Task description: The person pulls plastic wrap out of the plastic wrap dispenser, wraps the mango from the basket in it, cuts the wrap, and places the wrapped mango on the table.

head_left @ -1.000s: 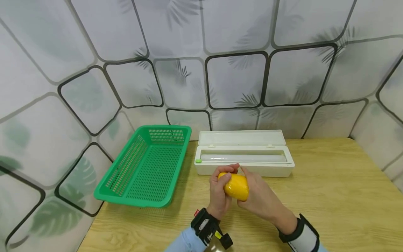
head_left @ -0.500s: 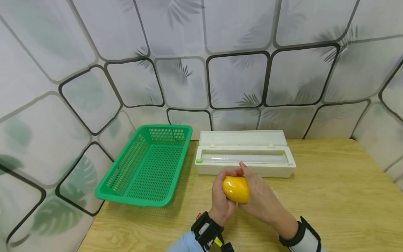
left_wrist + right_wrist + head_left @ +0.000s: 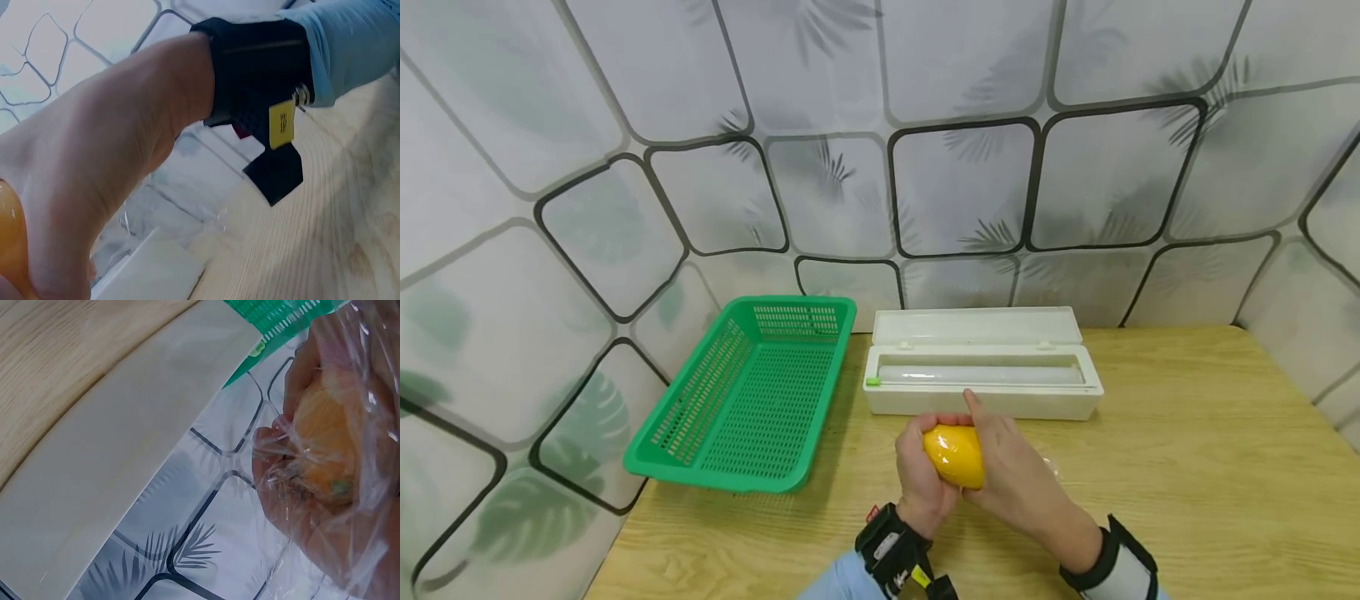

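Observation:
Between both hands, above the table, is a glossy yellow-orange fruit or vegetable (image 3: 953, 457) in clear cling film (image 3: 369, 431). A small green spot shows on it in the right wrist view; its exact kind is unclear. My left hand (image 3: 917, 475) grips its left side, fingers curled over the far side. My right hand (image 3: 1018, 479) holds its right end, with a finger straight out toward the white box. Loose film hangs over the hands in the right wrist view. Behind them, the white cling film dispenser (image 3: 985, 405) has its lid up and its roll showing.
A green plastic basket (image 3: 741, 479) stands on the wooden table (image 3: 1195, 467) to the left of the dispenser. A patterned wall covering (image 3: 962, 192) closes off the back and left side.
The hands have turned the yellow thing slightly and sunk a little nearer to me. The left thumb has left its top face. A straight right-hand finger now stands out. Basket and dispenser stay put.

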Demonstrator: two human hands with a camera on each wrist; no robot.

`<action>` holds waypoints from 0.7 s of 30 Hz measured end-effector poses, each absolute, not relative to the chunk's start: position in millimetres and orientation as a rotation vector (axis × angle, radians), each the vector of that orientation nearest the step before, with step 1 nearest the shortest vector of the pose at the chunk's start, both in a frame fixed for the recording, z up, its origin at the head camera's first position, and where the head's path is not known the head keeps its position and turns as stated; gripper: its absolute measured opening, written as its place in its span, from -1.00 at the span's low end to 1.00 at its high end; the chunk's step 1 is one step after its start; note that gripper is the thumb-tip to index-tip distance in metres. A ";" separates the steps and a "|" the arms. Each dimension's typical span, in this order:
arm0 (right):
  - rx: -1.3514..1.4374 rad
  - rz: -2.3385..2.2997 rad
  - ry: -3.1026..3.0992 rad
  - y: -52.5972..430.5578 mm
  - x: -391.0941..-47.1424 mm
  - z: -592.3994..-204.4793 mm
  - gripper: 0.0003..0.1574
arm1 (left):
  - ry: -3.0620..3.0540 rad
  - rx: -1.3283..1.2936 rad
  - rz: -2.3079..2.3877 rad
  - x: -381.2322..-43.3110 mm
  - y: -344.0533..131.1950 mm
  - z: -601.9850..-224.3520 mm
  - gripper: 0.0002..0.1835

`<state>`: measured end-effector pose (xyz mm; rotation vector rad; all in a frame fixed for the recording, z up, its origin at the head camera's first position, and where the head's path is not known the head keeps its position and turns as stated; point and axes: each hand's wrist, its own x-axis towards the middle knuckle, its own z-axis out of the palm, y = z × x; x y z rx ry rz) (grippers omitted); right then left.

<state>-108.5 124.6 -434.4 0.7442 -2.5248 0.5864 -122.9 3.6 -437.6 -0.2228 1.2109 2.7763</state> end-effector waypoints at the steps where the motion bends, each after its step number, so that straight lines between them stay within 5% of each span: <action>1: 0.743 0.585 -2.525 124.4 -108.4 -434.5 0.59 | 1.216 -0.221 2.775 -123.4 3.2 -438.0 -0.69; 21: 0.606 0.609 -2.597 135.3 -116.8 -432.2 0.45 | 1.293 -0.068 2.781 -139.5 -7.5 -433.7 -0.51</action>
